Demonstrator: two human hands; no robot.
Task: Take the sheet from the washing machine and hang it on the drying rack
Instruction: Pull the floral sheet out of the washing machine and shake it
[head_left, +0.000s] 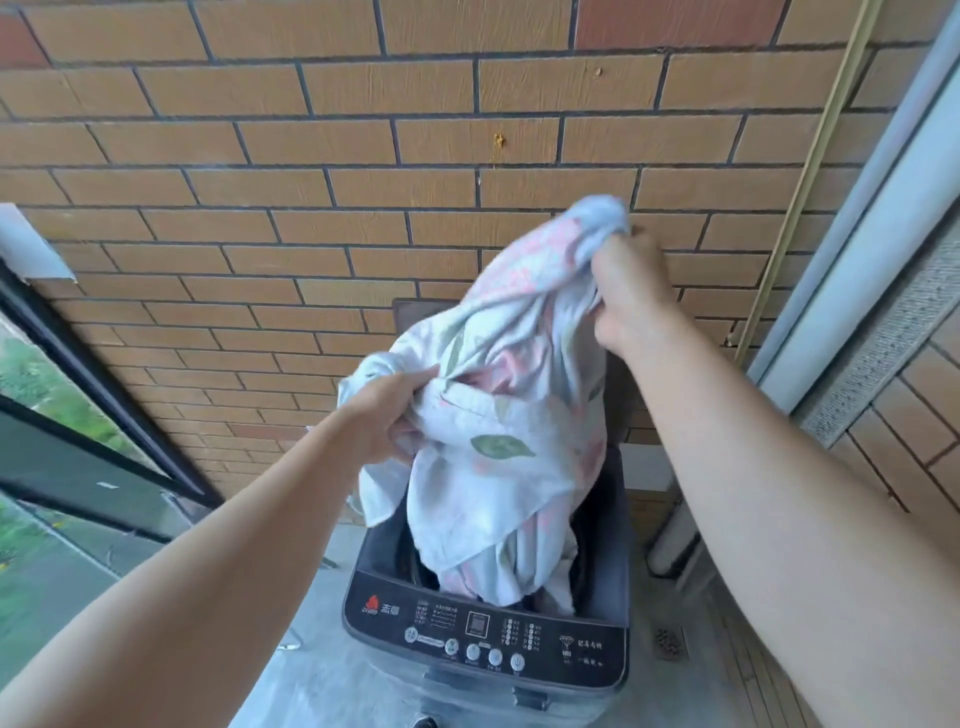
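A white sheet with pink and green leaf print hangs bunched above the open top-loading washing machine. Its lower end still trails down into the drum. My right hand grips the sheet's top end, raised high against the brick wall. Lower and to the left, my left hand clutches a fold at the sheet's side. The machine's dark lid stands open behind the cloth. No drying rack shows in the head view.
A brick wall rises right behind the machine. A dark-framed glass railing runs along the left with greenery beyond. Pipes and a grey door frame stand at the right. A floor drain sits beside the machine on the concrete floor.
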